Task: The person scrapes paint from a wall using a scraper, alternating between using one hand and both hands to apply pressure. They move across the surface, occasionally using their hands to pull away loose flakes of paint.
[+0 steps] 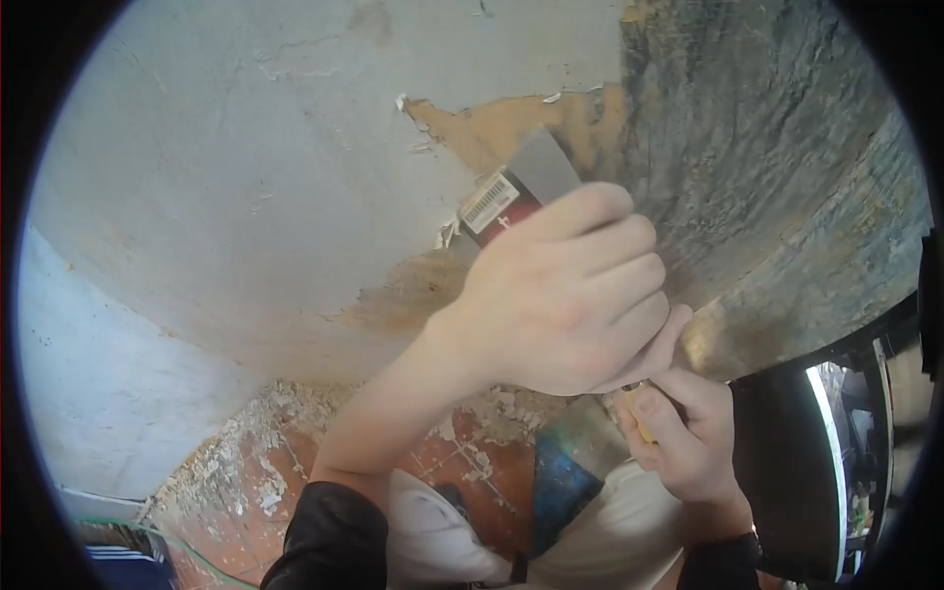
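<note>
A scraper (546, 167) with a broad grey metal blade, a barcode label and a red-and-black section lies tilted against the wall. My left hand (565, 290) is closed around its upper part, just behind the blade. Below it, my right hand (688, 433) grips the end of a yellow handle (646, 425); most of the handle is hidden by my hands. The blade is over a tan bare patch (492, 128) where the light grey paint (265, 177) has come away. Small curled flakes stick up along the edge of the paint.
Dark, rough bare wall (747, 128) is on the right. Paint chips (265, 442) litter the reddish tiled floor (501, 482). A blue-and-green piece (565, 482) lies between my legs. A green cord (187, 546) runs at lower left, and a black object (787, 472) stands at right.
</note>
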`<state>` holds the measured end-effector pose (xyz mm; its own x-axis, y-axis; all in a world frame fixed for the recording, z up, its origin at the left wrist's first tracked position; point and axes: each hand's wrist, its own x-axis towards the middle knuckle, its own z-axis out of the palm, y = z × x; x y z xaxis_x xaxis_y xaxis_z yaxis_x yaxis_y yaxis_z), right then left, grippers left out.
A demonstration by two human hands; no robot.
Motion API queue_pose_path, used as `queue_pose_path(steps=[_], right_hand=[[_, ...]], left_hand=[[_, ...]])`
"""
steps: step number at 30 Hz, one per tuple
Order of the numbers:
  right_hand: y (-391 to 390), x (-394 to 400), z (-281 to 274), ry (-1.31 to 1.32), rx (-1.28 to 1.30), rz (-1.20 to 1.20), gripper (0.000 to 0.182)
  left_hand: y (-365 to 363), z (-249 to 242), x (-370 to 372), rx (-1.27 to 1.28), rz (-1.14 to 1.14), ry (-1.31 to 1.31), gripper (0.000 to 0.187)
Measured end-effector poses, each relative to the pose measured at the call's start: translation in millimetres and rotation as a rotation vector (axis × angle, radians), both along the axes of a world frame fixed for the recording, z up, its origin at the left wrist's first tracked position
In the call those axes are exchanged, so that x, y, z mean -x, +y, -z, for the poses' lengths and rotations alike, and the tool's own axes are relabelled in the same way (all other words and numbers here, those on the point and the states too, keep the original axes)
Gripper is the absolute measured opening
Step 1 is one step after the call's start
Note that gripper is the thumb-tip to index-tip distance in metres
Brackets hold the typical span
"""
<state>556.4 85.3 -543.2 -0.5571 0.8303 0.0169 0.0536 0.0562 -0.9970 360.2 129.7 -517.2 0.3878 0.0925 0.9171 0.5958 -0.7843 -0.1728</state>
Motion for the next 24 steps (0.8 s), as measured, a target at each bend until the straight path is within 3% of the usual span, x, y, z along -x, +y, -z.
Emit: queue_pose_path(steps=[3, 6, 12, 14, 15, 18, 22, 24], right_hand=[[7, -2, 2, 0.048, 0.167, 0.107, 0.026], [8, 9, 14, 0.005, -0.006, -0.007, 0.026], [5, 5, 15, 0.028, 0.104, 0.022, 0.031], [7, 18, 29, -0.022, -0.231, 0.081, 0.032], [-7, 29, 22, 0.010, 0.067, 0.125, 0.031], [-2, 16, 13, 0.096, 0.249, 0.011, 0.031], [15, -9, 17, 0.238, 0.308, -0.174, 0.025], [21, -12, 27, 0.254, 0.307, -0.266, 0.033]], left_hand=[[7, 8, -1, -0.002, -0.020, 0.104, 0.024], [10, 16, -4, -0.065, -0.085, 0.030, 0.020], [4, 9, -2, 0.082, -0.017, 0.151, 0.019], [5, 14, -2, 0.026, -0.051, 0.149, 0.020], [3, 14, 2, 0.051, -0.068, 0.133, 0.020], [-1, 8, 2, 0.101, -0.049, 0.131, 0.022], [0, 5, 4, 0.085, -0.027, 0.138, 0.024], [-1, 11, 7, 0.091, -0.040, 0.148, 0.025]])
